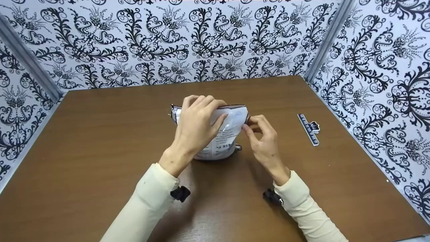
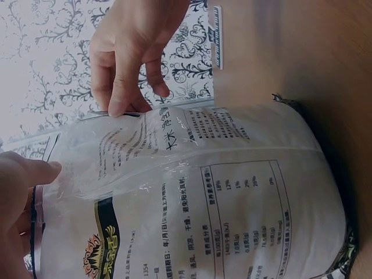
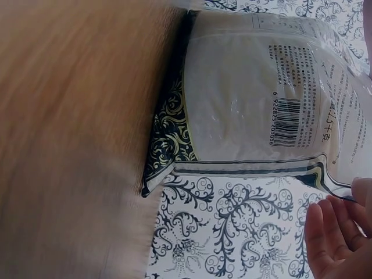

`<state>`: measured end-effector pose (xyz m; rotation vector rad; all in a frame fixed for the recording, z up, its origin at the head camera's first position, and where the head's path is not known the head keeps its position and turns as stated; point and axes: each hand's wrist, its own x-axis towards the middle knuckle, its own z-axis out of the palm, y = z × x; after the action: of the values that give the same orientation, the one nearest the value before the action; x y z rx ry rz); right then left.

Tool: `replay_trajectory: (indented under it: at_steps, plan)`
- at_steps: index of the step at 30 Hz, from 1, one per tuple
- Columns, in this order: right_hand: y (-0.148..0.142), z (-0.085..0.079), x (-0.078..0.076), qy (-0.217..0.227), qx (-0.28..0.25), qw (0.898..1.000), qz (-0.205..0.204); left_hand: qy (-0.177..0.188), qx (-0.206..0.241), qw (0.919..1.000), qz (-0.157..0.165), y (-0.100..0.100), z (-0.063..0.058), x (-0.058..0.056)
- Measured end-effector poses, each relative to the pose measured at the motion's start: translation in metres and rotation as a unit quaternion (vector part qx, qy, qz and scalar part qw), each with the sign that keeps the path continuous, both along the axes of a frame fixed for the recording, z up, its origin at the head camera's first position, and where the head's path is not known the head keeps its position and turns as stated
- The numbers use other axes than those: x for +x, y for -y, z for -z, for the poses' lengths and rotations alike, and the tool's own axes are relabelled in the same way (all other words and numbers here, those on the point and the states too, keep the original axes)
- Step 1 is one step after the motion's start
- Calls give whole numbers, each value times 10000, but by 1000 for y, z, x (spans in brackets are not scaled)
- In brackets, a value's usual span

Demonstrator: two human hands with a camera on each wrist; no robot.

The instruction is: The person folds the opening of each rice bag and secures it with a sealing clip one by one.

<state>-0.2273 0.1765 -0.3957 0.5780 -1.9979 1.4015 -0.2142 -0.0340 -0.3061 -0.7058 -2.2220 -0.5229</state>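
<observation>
A white plastic bag of rice (image 1: 221, 141) with dark printing stands upright near the middle of the table. My left hand (image 1: 198, 117) holds its top edge, fingers over the far side and thumb on the near face. My right hand (image 1: 263, 139) pinches the bag's right side edge near the top between thumb and fingers. In the left wrist view the bag's printed face (image 2: 192, 192) shows a table of text, a dark label and the left thumb at its top. A barcode panel (image 3: 288, 119) and a dark patterned bottom appear in the right wrist view.
A long blue-and-white clip (image 1: 308, 130) with a dark tab lies on the brown table (image 1: 100, 151), to the right of the bag. Black-and-white patterned panels (image 1: 161, 40) wall in the table at the back and sides.
</observation>
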Motion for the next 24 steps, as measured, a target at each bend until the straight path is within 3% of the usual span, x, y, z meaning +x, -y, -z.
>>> replay_trajectory:
  at_steps: [24]
  plan:
    - [0, 0, -2, -63, -126, 9999, 97, 84, 349, 9993, 120, -2, 0, -2]
